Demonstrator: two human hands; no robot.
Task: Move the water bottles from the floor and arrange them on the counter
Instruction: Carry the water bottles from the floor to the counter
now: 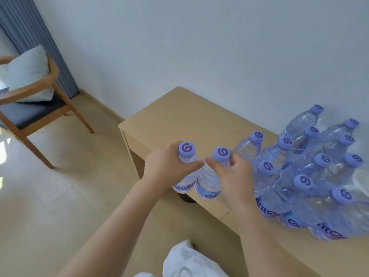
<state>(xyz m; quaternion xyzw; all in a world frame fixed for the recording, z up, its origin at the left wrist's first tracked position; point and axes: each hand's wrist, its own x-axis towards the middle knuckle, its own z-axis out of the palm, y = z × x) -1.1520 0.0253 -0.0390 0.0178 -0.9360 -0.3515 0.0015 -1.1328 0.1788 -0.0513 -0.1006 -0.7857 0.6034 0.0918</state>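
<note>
My left hand point(165, 166) grips a clear water bottle point(186, 150) with a purple cap just below its neck. My right hand point(233, 176) holds a second bottle point(209, 182) of the same kind, fingers around its neck. Both bottles are upright, side by side, above the front edge of the light wooden counter point(179, 116). Whether they rest on it I cannot tell. Several more purple-capped bottles point(303, 156) stand grouped on the counter's right part, close to my right hand.
A wooden chair point(40, 108) with a grey seat and a pale cushion stands at the left by a grey curtain point(30, 37). White cloth point(185, 260) lies at the bottom. A white wall backs the counter. Beige floor point(60, 186) spreads to the left.
</note>
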